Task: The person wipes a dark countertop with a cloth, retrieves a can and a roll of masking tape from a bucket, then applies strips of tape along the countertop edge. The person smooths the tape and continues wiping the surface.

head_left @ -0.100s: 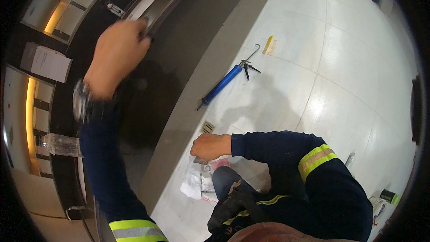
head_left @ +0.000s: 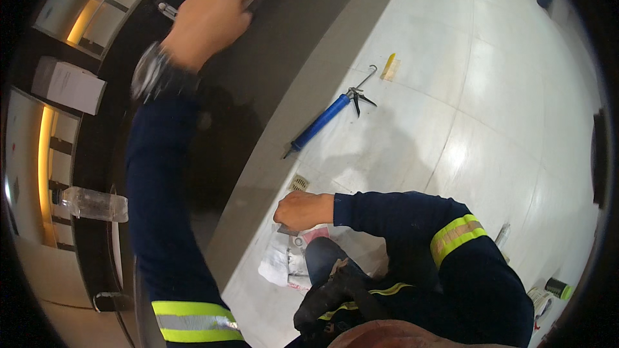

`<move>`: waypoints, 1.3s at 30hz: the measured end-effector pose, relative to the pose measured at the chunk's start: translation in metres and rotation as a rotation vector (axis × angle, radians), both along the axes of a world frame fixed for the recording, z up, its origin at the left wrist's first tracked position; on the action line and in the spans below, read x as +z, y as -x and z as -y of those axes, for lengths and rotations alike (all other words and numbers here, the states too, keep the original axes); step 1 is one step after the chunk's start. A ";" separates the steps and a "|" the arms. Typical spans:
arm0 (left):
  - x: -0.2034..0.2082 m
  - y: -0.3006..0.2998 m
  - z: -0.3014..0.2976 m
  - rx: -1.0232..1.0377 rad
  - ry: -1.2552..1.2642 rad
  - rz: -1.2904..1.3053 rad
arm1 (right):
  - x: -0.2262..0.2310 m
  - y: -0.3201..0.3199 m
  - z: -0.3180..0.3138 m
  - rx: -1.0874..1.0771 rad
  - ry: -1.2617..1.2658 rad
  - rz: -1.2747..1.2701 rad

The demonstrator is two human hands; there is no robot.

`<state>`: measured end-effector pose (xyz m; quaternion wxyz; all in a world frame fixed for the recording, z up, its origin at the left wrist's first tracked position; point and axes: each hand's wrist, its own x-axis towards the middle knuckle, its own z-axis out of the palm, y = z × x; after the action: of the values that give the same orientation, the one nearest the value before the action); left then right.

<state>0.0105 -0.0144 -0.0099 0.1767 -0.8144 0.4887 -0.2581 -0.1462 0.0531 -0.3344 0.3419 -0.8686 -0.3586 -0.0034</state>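
Observation:
My left hand (head_left: 209, 26) reaches far out over the edge of the dark counter (head_left: 216, 96). Motion blurs its fingers, and whatever they hold or touch there cannot be made out. On my right, a closed hand (head_left: 300, 211) is low over the floor beside my knee. A flat grey piece (head_left: 287, 230) sticks out from under its fingers. Just below lies a crumpled white sheet or bag (head_left: 276, 261). A small floor drain (head_left: 299, 183) sits right beyond my right hand.
A blue caulking gun (head_left: 322, 121) and a yellow strip (head_left: 391, 64) lie on the pale tiled floor (head_left: 490, 148). Along the counter are a faucet (head_left: 162, 4), a white box (head_left: 76, 88) and a clear plastic bottle (head_left: 97, 205). A dark green-rimmed can (head_left: 557, 288) stands at lower right.
My left hand has swept farther away and to the right along the counter edge, uncovering more of the bottle. My right hand has stayed in place.

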 end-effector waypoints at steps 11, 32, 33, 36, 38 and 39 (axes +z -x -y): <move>0.023 0.000 0.001 0.070 -0.155 -0.188 | 0.028 0.004 0.018 -0.100 0.060 -0.011; 0.001 0.063 -0.111 0.029 0.189 -0.262 | 0.006 -0.016 -0.004 -0.008 -0.051 0.051; 0.002 0.054 -0.105 -0.034 0.177 -0.257 | 0.010 -0.015 -0.003 -0.006 -0.057 0.059; 0.004 0.036 -0.081 -0.224 0.212 -0.079 | 0.013 -0.011 0.005 -0.011 -0.068 0.087; 0.007 0.035 -0.066 -0.314 0.268 0.081 | 0.013 -0.010 0.009 -0.017 -0.072 0.119; 0.006 0.032 -0.063 -0.321 0.201 0.141 | 0.014 -0.009 0.010 -0.016 -0.082 0.120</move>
<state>-0.0216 0.0487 -0.0044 0.0852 -0.7196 0.5704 -0.3868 -0.1369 0.0430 -0.3201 0.3551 -0.8550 -0.3710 -0.0726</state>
